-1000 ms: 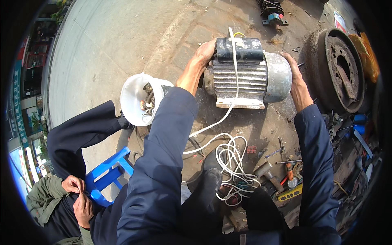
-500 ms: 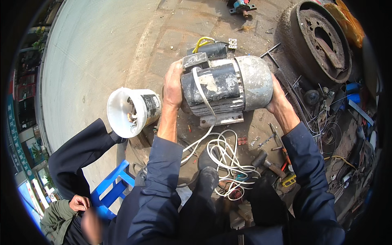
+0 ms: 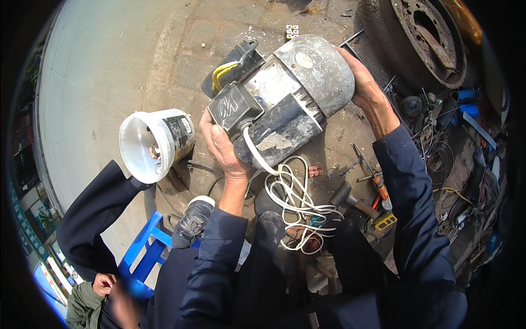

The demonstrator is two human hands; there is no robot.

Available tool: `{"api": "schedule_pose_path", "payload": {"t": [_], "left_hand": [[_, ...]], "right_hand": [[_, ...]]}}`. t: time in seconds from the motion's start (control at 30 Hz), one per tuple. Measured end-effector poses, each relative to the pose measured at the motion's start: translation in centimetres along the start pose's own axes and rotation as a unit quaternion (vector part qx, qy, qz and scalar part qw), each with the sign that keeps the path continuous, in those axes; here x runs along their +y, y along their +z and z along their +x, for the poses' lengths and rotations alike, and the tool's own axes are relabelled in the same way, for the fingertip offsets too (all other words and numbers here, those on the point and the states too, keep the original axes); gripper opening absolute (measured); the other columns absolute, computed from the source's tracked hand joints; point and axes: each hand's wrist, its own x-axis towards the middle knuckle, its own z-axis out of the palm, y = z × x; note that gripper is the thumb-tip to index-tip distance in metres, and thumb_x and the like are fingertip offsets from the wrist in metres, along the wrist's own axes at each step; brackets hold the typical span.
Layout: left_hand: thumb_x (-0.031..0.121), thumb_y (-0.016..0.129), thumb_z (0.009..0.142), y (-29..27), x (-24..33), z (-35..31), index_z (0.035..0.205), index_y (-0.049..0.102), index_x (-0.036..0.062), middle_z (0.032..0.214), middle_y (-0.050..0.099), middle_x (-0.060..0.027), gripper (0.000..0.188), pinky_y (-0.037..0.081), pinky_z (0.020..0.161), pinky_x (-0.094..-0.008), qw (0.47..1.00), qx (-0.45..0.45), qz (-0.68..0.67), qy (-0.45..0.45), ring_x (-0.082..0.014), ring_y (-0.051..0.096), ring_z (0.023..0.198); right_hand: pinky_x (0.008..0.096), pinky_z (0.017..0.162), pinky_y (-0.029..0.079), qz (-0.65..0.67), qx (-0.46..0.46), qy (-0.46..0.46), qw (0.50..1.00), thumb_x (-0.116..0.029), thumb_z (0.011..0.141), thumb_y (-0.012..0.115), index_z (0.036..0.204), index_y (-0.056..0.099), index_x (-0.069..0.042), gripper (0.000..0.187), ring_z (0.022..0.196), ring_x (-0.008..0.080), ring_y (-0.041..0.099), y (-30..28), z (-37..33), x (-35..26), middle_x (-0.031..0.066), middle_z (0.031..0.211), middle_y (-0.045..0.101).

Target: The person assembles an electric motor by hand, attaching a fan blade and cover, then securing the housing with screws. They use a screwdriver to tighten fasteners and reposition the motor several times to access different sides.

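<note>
Between my two hands is a worn electric motor (image 3: 282, 140), tilted, with a grey domed end cover (image 3: 320, 68) to the upper right. My left hand (image 3: 222, 145) grips the near-left end, just below a black terminal box (image 3: 234, 107). My right hand (image 3: 364, 82) is wrapped round the domed end, its fingertips hidden behind it. A black capacitor housing (image 3: 233, 66) with yellow wires sits on the motor's far side. From the terminal box a white cable (image 3: 256, 151) runs down to a loose coil (image 3: 301, 214) by my feet.
A white bucket (image 3: 183, 134) with small parts stands left. Beside it a person sits near a blue plastic stool (image 3: 143, 249). A hammer (image 3: 356, 202), a screwdriver (image 3: 379, 186) and a yellow-cased tool (image 3: 385, 221) lie near my feet. A rusty wheel rim (image 3: 433, 44) and scrap fill the right.
The motor has been turned and tipped: its domed end has swung up and its terminal-box end down to the left. Both hands have moved with it, and the capacitor now shows more fully.
</note>
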Motion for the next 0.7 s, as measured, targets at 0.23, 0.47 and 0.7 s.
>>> {"api": "schedule_pose_path", "payload": {"t": [0.23,0.47,0.7], "left_hand": [[0.047,0.043,0.107,4.3,-1.1,-2.9,0.133,0.058,-0.0067,0.123,0.059,-0.0229,0.062,0.045,0.103,-0.05,0.957,0.024,0.235,0.17,-0.0389,0.059,0.113],[0.048,0.051,0.102,3.2,-3.0,1.0,0.135,0.057,-0.0074,0.126,0.06,-0.0231,0.065,0.046,0.106,-0.0482,0.971,-0.008,0.164,0.175,-0.0364,0.061,0.114],[0.056,0.057,0.1,-0.3,-2.2,7.5,0.144,0.057,-0.0048,0.134,0.063,-0.0208,0.075,0.046,0.113,-0.045,0.963,-0.162,0.132,0.17,-0.0321,0.062,0.125]], "right_hand": [[0.0331,0.088,0.057,-0.235,0.014,-0.032,0.971,-0.06,0.105,0.066,0.121,0.078,0.004,0.067,0.091,0.0195,0.075,-1.9,0.5,-1.3,0.0159,0.109,0.079],[0.0361,0.1,0.054,-0.292,0.092,-0.093,0.947,-0.064,0.106,0.059,0.138,0.072,0.002,0.074,0.11,0.0247,0.073,-1.6,-2.4,-0.3,0.0186,0.123,0.078],[0.0481,0.104,0.053,-0.437,0.081,-0.046,0.894,-0.062,0.11,0.051,0.146,0.064,0.0,0.072,0.118,0.0471,0.071,-3.2,-12.6,6.3,0.0323,0.125,0.074]]}}
